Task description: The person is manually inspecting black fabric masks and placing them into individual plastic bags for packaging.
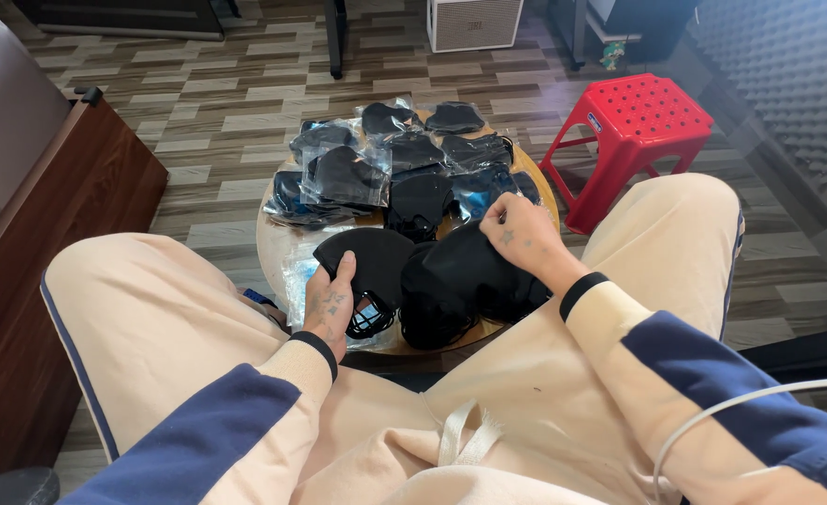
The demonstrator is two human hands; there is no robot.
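I sit with a small round wooden table [271, 245] between my knees. On it lie several black face masks, some loose and some sealed in clear plastic bags [346, 176]. My left hand [331, 301] grips a loose black mask [368, 258] at its near edge, with a black plastic insert frame [372, 318] showing just beneath it. My right hand [518, 232] rests with bent fingers on a heap of loose black masks [466, 286] at the table's near right, pinching the top of the heap.
A red plastic stool [636, 120] stands right of the table. A dark wooden cabinet [50, 245] is on the left. A white box-shaped appliance [473, 22] sits on the wood-pattern floor beyond. A white cable [748, 400] crosses my right sleeve.
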